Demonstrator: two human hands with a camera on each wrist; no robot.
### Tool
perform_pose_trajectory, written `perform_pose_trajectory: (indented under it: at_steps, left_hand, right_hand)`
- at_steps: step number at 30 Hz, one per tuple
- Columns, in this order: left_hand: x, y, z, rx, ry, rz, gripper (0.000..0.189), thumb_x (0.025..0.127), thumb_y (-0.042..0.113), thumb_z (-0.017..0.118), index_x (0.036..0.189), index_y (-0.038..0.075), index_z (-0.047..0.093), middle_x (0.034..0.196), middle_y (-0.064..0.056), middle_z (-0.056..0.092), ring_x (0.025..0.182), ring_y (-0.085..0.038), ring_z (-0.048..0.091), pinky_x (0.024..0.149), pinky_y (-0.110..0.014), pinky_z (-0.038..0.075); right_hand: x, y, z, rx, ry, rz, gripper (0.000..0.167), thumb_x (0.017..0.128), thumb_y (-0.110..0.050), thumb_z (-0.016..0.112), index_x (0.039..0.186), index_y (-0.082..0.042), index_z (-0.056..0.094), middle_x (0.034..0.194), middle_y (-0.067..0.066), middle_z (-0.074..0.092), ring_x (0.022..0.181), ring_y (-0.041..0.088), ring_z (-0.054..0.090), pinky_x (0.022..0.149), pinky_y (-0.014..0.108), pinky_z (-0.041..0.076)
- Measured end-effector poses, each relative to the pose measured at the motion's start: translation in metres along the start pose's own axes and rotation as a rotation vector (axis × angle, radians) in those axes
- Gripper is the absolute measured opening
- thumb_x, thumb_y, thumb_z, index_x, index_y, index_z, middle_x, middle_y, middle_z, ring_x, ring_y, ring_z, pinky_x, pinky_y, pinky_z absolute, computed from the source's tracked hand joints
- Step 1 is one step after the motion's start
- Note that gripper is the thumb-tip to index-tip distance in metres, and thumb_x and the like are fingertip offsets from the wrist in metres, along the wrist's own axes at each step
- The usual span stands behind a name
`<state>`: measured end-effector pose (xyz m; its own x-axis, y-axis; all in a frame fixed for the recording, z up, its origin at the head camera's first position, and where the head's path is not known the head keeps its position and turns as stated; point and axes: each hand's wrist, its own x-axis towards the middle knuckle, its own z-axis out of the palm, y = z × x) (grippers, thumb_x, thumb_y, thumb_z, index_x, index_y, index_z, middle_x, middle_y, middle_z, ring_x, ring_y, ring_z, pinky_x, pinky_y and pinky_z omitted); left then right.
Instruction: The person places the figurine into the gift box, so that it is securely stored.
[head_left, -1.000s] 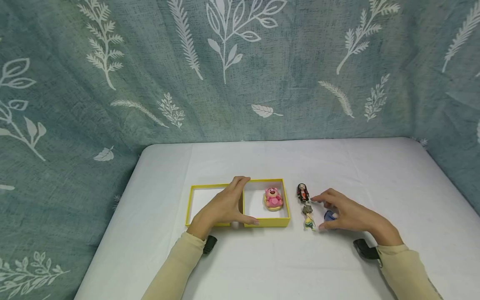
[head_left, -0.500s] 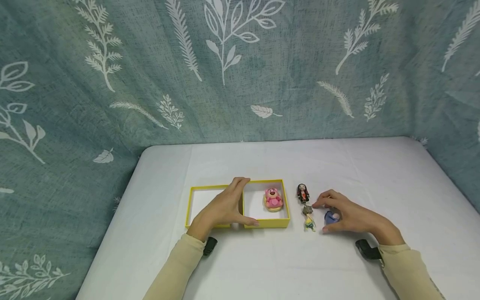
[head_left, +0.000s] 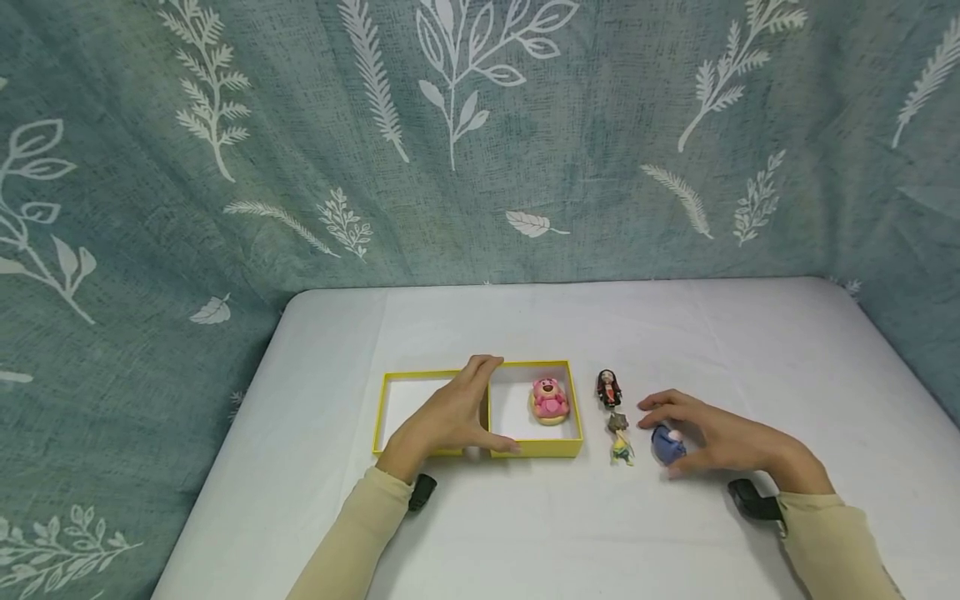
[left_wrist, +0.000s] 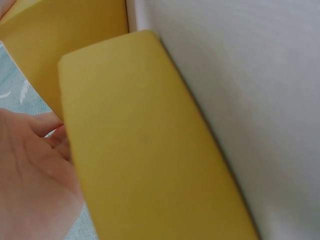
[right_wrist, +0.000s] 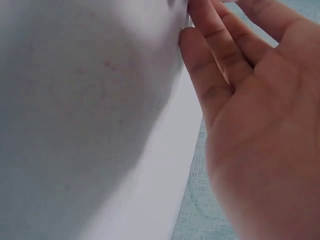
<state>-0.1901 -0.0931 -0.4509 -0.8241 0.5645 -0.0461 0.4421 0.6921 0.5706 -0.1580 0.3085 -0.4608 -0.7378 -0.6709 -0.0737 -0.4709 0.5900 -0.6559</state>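
My left hand spans the right-hand yellow box, gripping it with the thumb at its front wall and the fingertips at its back rim. Inside that box sits a pink bear figure. A small blue figure lies on the table between the thumb and fingers of my right hand, which are spread apart. The right wrist view shows this hand's palm and stretched fingers. In the left wrist view the yellow box wall fills the middle, hiding part of the left hand.
Another shallow yellow-edged box stands left of the first, partly behind the left hand. A dark-haired figurine and a figurine with yellow-green clothing lie in a column between the box and the right hand. White cloth covers the table.
My right hand has moved right, away from the two figurines, and the blue figure shows more fully between its fingers. The left hand and the boxes stay in place.
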Motion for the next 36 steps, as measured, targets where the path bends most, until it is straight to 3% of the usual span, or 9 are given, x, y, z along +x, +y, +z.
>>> perform_pose_trajectory:
  at_steps: [4, 10, 15, 19, 22, 25, 30, 36]
  left_hand:
    - [0.0, -0.001, 0.0, 0.005, 0.004, 0.002, 0.124, 0.06, 0.069, 0.082, 0.154, 0.019, 0.019, 0.153, -0.002, 0.028, 0.126, -0.025, 0.052, 0.096, -0.039, 0.051]
    - [-0.001, -0.002, 0.0, 0.015, 0.007, 0.01, 0.124, 0.06, 0.07, 0.081, 0.155, 0.019, 0.018, 0.153, -0.003, 0.027, 0.125, -0.026, 0.052, 0.097, -0.039, 0.051]
    - [-0.001, -0.002, 0.001, 0.016, 0.005, 0.012, 0.124, 0.061, 0.069, 0.081, 0.155, 0.018, 0.019, 0.154, -0.003, 0.026, 0.128, -0.027, 0.051, 0.098, -0.04, 0.05]
    - [-0.001, -0.002, 0.001, 0.02, 0.006, 0.018, 0.124, 0.061, 0.069, 0.081, 0.155, 0.017, 0.019, 0.154, -0.004, 0.026, 0.128, -0.027, 0.05, 0.098, -0.04, 0.05]
    - [-0.001, -0.002, 0.002, 0.024, 0.009, 0.023, 0.124, 0.061, 0.069, 0.081, 0.155, 0.017, 0.018, 0.154, -0.003, 0.026, 0.127, -0.026, 0.051, 0.098, -0.039, 0.05]
    - [-0.001, -0.001, 0.002, 0.023, 0.013, 0.027, 0.123, 0.062, 0.068, 0.081, 0.155, 0.017, 0.018, 0.153, -0.003, 0.027, 0.126, -0.026, 0.052, 0.098, -0.039, 0.051]
    - [-0.001, 0.0, 0.002, 0.02, 0.014, 0.025, 0.123, 0.061, 0.067, 0.082, 0.155, 0.018, 0.019, 0.154, -0.003, 0.027, 0.125, -0.026, 0.052, 0.097, -0.039, 0.051]
    - [-0.002, 0.0, 0.003, 0.015, 0.009, 0.013, 0.124, 0.061, 0.066, 0.083, 0.155, 0.019, 0.018, 0.154, -0.003, 0.027, 0.124, -0.025, 0.053, 0.096, -0.039, 0.051]
  right_hand:
    - [-0.001, 0.002, 0.0, 0.01, -0.006, -0.029, 0.046, 0.083, -0.036, 0.078, 0.124, -0.023, 0.062, 0.141, 0.009, 0.045, 0.131, 0.003, 0.037, 0.1, 0.013, 0.034]
    - [0.0, 0.001, 0.0, 0.021, -0.006, -0.051, 0.039, 0.084, -0.034, 0.077, 0.118, -0.023, 0.063, 0.139, 0.011, 0.045, 0.129, 0.011, 0.04, 0.099, 0.015, 0.037]
    - [0.001, -0.003, -0.001, 0.01, 0.001, -0.019, 0.047, 0.081, -0.038, 0.078, 0.121, -0.021, 0.062, 0.14, 0.012, 0.044, 0.128, 0.014, 0.042, 0.099, 0.017, 0.039]
    - [0.003, -0.008, -0.001, -0.031, 0.004, 0.043, 0.057, 0.077, -0.046, 0.08, 0.123, -0.019, 0.062, 0.141, 0.012, 0.041, 0.124, 0.025, 0.047, 0.098, 0.034, 0.045]
    - [0.004, -0.011, -0.002, -0.065, 0.019, 0.078, 0.059, 0.073, -0.047, 0.083, 0.121, -0.019, 0.063, 0.138, 0.012, 0.042, 0.123, 0.033, 0.048, 0.096, 0.049, 0.045]
    - [0.003, -0.013, -0.003, -0.116, 0.058, 0.097, 0.06, 0.069, -0.045, 0.086, 0.118, -0.017, 0.064, 0.134, 0.012, 0.046, 0.123, 0.036, 0.047, 0.095, 0.056, 0.043]
    - [0.0, -0.012, -0.003, -0.148, 0.099, 0.126, 0.062, 0.065, -0.043, 0.089, 0.113, -0.015, 0.062, 0.126, 0.01, 0.049, 0.12, 0.035, 0.046, 0.096, 0.058, 0.041]
    - [0.0, -0.008, -0.002, -0.149, 0.101, 0.127, 0.053, 0.064, -0.041, 0.09, 0.104, -0.02, 0.061, 0.122, 0.005, 0.049, 0.116, 0.029, 0.047, 0.095, 0.052, 0.041]
